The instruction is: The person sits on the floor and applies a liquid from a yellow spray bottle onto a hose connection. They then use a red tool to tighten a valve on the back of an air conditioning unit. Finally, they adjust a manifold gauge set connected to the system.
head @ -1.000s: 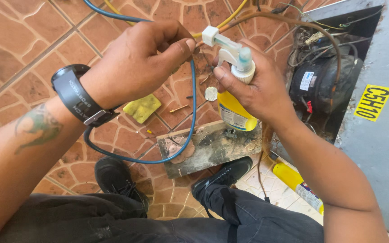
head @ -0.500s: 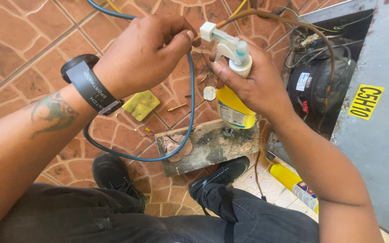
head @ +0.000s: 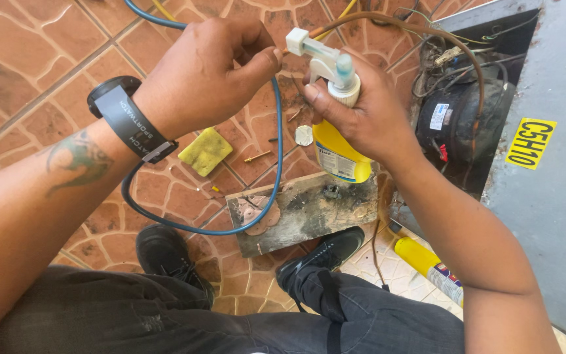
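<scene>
My right hand (head: 368,108) grips a yellow spray bottle (head: 339,154) around its neck, below the white trigger head (head: 322,56). The nozzle points left toward my left hand (head: 207,72), whose fingers are closed, thumb and forefinger pinched on something small beside the nozzle tip; what it is I cannot tell. A blue hose (head: 273,157) runs under my left hand and loops across the floor. A black watch (head: 126,121) sits on my left wrist.
A yellow sponge (head: 206,151) lies on the terracotta tile floor (head: 27,59). A dirty board (head: 302,213) rests by my black shoes (head: 165,252). A black compressor (head: 456,124) with brown pipes sits in the open grey cabinet (head: 558,210). A yellow canister (head: 430,269) lies at right.
The bottle and both hands sit a little higher in view than a second ago, and my left fingers have closed in nearer the nozzle tip.
</scene>
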